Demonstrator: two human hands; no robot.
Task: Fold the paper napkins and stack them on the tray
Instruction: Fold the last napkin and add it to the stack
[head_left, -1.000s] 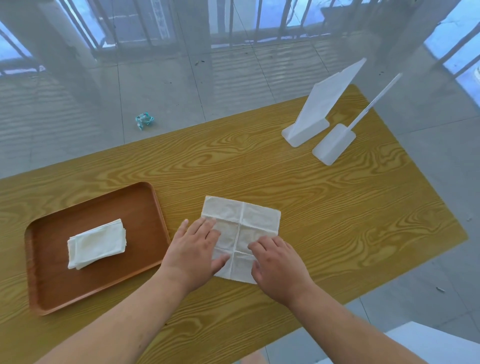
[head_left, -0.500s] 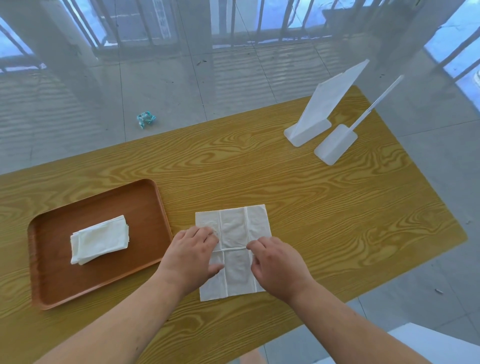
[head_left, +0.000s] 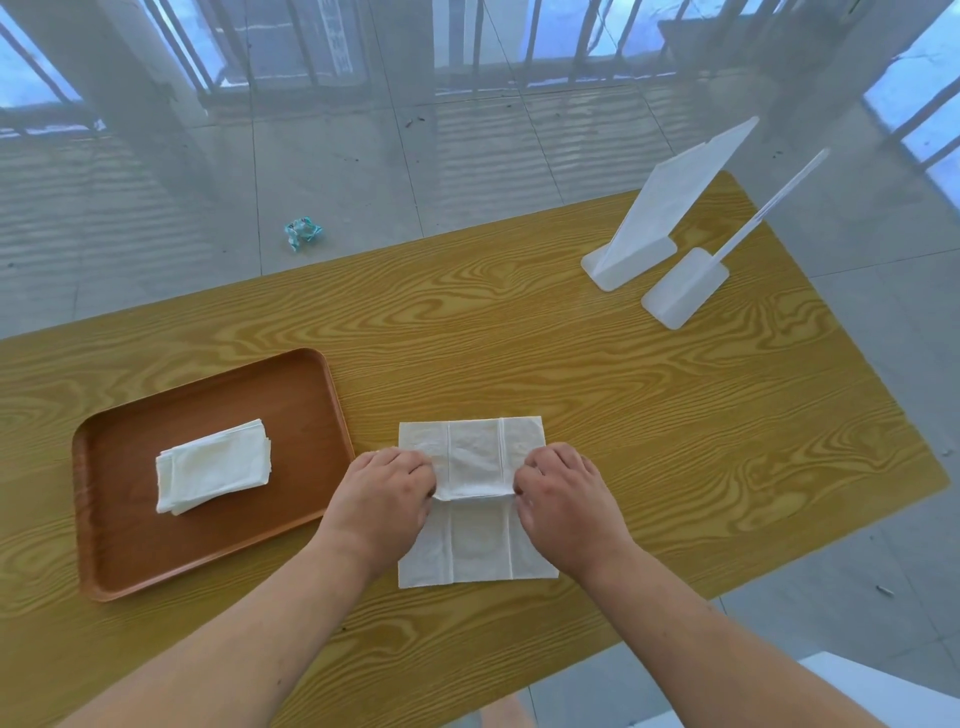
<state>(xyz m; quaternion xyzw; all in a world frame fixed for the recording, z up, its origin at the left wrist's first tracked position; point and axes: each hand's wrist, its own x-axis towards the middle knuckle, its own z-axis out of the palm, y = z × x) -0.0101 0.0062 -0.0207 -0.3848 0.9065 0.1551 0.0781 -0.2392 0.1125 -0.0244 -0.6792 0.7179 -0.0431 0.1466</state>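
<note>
A white paper napkin (head_left: 475, 460) lies unfolded on the wooden table (head_left: 675, 415), near the front edge. My left hand (head_left: 387, 486) pinches its left side and my right hand (head_left: 563, 493) pinches its right side, both along the middle crease, which is lifted into a small ridge. To the left sits a brown tray (head_left: 124, 551) with a stack of folded napkins (head_left: 213, 465) in its middle.
Two white plastic stands (head_left: 631, 262) (head_left: 683, 286) sit at the table's far right; the nearer one carries a thin upright panel. A crumpled teal wrapper (head_left: 303, 233) lies on the tiled floor beyond the table. A white surface (head_left: 883, 691) shows at the bottom right.
The napkin was turned square to me. Both hands went from lying flat on it to closing on its middle crease and lifting it.
</note>
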